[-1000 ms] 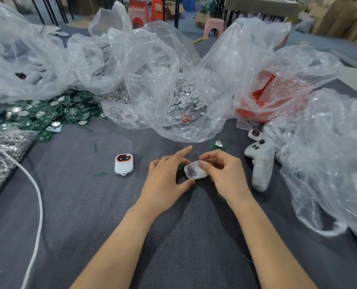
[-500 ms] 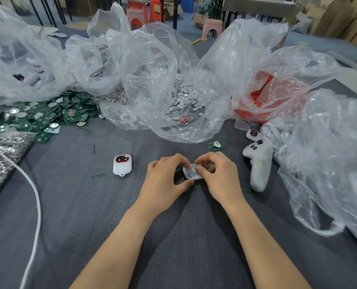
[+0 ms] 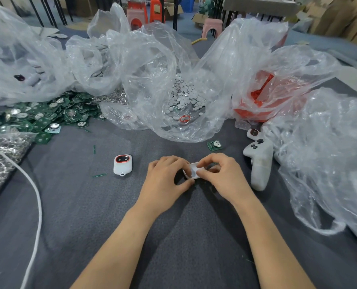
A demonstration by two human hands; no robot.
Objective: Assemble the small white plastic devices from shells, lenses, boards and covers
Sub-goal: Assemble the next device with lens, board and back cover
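A small white plastic shell (image 3: pixel 192 170) sits between both hands just above the grey table. My left hand (image 3: pixel 166 177) grips its left end with curled fingers and thumb. My right hand (image 3: pixel 223 174) pinches its right side from above. A finished white device with a red-rimmed lens (image 3: pixel 122 164) lies to the left on the table. One green board (image 3: pixel 214 145) lies just beyond my right hand. Another finished device (image 3: pixel 253 133) rests at the right.
A white game controller (image 3: pixel 258 161) lies right of my hands. Clear bags hold grey round discs (image 3: pixel 183 97), orange parts (image 3: pixel 260 97) and white shells (image 3: pixel 327 155). Green boards (image 3: pixel 40 115) are heaped at left, metal rings (image 3: pixel 0 155) lie beside a white cable (image 3: pixel 35 197).
My left index finger has curled down onto the shell and both hands have closed tighter round it. The shell has tipped slightly; nothing else on the table moved.
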